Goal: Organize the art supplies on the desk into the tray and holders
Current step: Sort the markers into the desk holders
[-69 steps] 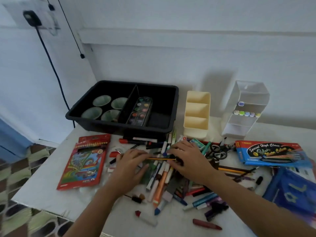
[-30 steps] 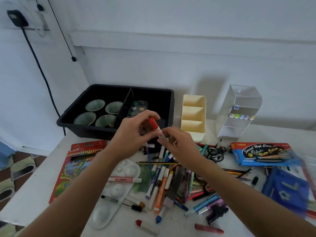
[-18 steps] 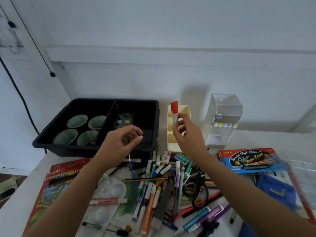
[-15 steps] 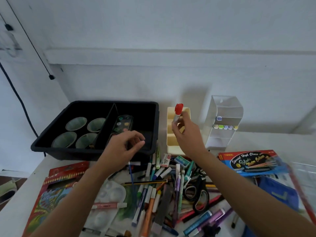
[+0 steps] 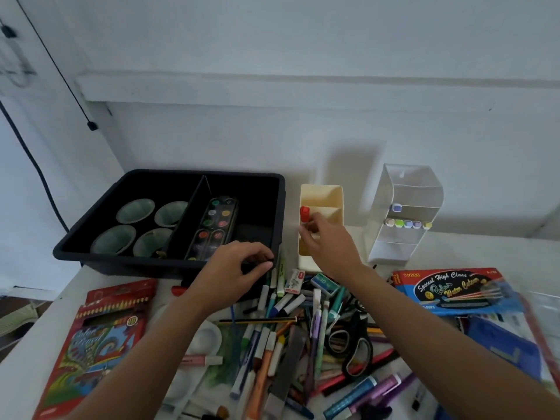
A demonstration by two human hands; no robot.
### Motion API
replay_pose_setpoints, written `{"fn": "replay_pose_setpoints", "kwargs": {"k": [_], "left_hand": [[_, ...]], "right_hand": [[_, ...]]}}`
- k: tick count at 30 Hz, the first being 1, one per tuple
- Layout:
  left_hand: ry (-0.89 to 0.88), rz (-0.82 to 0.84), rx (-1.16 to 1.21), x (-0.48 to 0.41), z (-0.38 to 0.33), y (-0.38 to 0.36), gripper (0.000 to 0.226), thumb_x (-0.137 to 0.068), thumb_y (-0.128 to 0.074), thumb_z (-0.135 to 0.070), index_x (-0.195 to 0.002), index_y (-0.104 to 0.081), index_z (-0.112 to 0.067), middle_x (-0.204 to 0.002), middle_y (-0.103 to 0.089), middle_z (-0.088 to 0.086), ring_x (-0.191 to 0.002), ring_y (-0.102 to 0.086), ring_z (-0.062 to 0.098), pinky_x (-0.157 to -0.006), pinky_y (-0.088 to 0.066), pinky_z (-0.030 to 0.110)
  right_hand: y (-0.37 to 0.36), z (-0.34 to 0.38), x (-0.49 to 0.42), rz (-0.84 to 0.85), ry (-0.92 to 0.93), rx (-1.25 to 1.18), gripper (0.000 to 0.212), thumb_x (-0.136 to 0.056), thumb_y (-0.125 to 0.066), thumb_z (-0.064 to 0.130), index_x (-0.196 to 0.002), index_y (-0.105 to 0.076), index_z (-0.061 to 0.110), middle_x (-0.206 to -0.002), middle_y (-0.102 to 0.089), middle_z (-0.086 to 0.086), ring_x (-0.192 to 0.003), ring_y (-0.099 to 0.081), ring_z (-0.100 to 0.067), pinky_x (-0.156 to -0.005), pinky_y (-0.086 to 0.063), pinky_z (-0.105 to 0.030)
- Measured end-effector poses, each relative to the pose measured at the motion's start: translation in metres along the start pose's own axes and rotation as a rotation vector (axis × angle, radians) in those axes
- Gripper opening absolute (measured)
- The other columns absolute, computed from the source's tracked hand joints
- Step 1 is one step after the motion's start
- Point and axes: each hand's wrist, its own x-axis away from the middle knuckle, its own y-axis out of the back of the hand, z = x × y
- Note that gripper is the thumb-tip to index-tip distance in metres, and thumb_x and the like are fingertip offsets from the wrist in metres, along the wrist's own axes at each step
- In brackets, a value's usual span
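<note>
My right hand (image 5: 328, 242) pinches a red-capped marker (image 5: 304, 214) upright, its lower end inside the middle compartment of the cream three-part holder (image 5: 325, 192). My left hand (image 5: 239, 268) hovers at the front edge of the black tray (image 5: 121, 265), fingers curled and pinching a thin blue paintbrush (image 5: 233, 325) that hangs below the palm. A jumbled pile of markers and pens (image 5: 288, 344) covers the desk in front of me. The tray holds several green cups (image 5: 136, 210) on the left and a watercolour palette (image 5: 215, 225) on the right.
A clear acrylic holder (image 5: 406, 213) with pastel markers stands right of the cream holder. Black scissors (image 5: 357, 344) lie in the pile. A red coloured-pencil box (image 5: 97, 344) lies left, a blue watercolour box (image 5: 448, 289) right, a white mixing palette (image 5: 209, 338) under my left arm.
My right hand took the red-capped marker from the left hand, carried it up and lowered it into the cream holder. My left hand sank toward the tray's front edge with the brush.
</note>
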Motion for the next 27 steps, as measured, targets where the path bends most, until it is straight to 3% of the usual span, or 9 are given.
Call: {"fn": "replay_pose_setpoints", "kwargs": {"k": [6, 10, 12, 14, 18, 20, 24, 27], "left_hand": [[0.012, -0.15, -0.003, 0.023, 0.0, 0.015, 0.011, -0.095, -0.069, -0.02, -0.105, -0.073, -0.022, -0.094, -0.068, -0.015, -0.093, -0.063, 0.002, -0.082, -0.052, 0.023], [0.075, -0.313, 0.048, 0.058, 0.014, 0.032, 0.01, -0.095, -0.068, -0.013, -0.101, -0.073, -0.018, -0.092, -0.07, -0.014, -0.086, -0.067, 0.007, -0.076, -0.05, 0.013], [0.146, -0.353, 0.044, 0.08, 0.027, 0.04, 0.009, -0.094, -0.069, -0.012, -0.097, -0.073, -0.019, -0.086, -0.071, -0.012, -0.08, -0.067, 0.008, -0.071, -0.05, 0.014], [0.223, -0.355, -0.008, 0.101, 0.047, 0.043, 0.013, -0.093, -0.071, -0.011, -0.094, -0.072, -0.024, -0.083, -0.071, -0.014, -0.078, -0.067, 0.007, -0.068, -0.051, 0.017], [0.315, -0.248, -0.134, 0.127, 0.081, 0.041, 0.011, -0.095, -0.065, -0.019, -0.099, -0.072, -0.026, -0.091, -0.069, -0.01, -0.084, -0.065, 0.013, -0.075, -0.054, 0.036], [0.324, -0.124, -0.182, 0.129, 0.088, 0.039, 0.029, -0.093, -0.052, -0.026, -0.113, -0.071, -0.017, -0.107, -0.069, 0.0, -0.099, -0.064, 0.023, -0.087, -0.051, 0.039], [0.342, 0.048, -0.319, 0.12, 0.1, 0.029, 0.049, -0.096, -0.036, -0.038, -0.136, -0.058, -0.02, -0.136, -0.058, 0.003, -0.122, -0.055, 0.031, -0.103, -0.043, 0.048], [0.381, 0.089, -0.397, 0.114, 0.099, 0.027, 0.043, -0.103, -0.045, -0.028, -0.146, -0.048, -0.028, -0.147, -0.047, 0.002, -0.135, -0.043, 0.028, -0.107, -0.028, 0.052]], "right_hand": [[0.004, 0.006, 0.007, 0.012, 0.001, -0.031, 0.031, -0.103, -0.046, 0.041, -0.128, -0.049, 0.023, -0.109, -0.067, -0.003, -0.09, -0.065, -0.021, -0.075, -0.055, -0.034], [0.004, 0.021, 0.028, -0.129, 0.039, -0.099, 0.035, -0.101, -0.053, 0.028, -0.132, -0.053, 0.014, -0.126, -0.057, -0.007, -0.111, -0.053, -0.023, -0.094, -0.046, -0.037], [-0.002, 0.03, 0.042, -0.243, 0.088, -0.124, 0.029, -0.099, -0.056, 0.025, -0.126, -0.054, 0.015, -0.12, -0.056, -0.003, -0.105, -0.05, -0.015, -0.091, -0.046, -0.031], [-0.011, 0.037, 0.054, -0.235, 0.077, -0.233, 0.02, -0.098, -0.057, 0.024, -0.117, -0.054, 0.02, -0.109, -0.057, 0.003, -0.094, -0.052, -0.012, -0.082, -0.048, -0.028], [-0.033, 0.053, 0.078, -0.104, 0.118, -0.325, 0.001, -0.099, -0.057, 0.025, -0.099, -0.056, 0.025, -0.086, -0.058, 0.009, -0.076, -0.057, -0.009, -0.067, -0.051, -0.034], [-0.047, 0.059, 0.092, -0.04, 0.148, -0.304, 0.006, -0.1, -0.057, 0.025, -0.095, -0.06, 0.024, -0.082, -0.061, 0.009, -0.074, -0.057, -0.008, -0.066, -0.05, -0.033], [-0.072, 0.068, 0.106, 0.121, 0.185, -0.192, 0.017, -0.1, -0.059, 0.02, -0.109, -0.07, 0.014, -0.093, -0.066, 0.003, -0.086, -0.06, -0.014, -0.077, -0.052, -0.035], [-0.084, 0.079, 0.105, 0.186, 0.255, -0.053, 0.025, -0.098, -0.056, 0.016, -0.118, -0.069, 0.012, -0.109, -0.068, -0.002, -0.099, -0.058, -0.021, -0.085, -0.05, -0.033]]}}
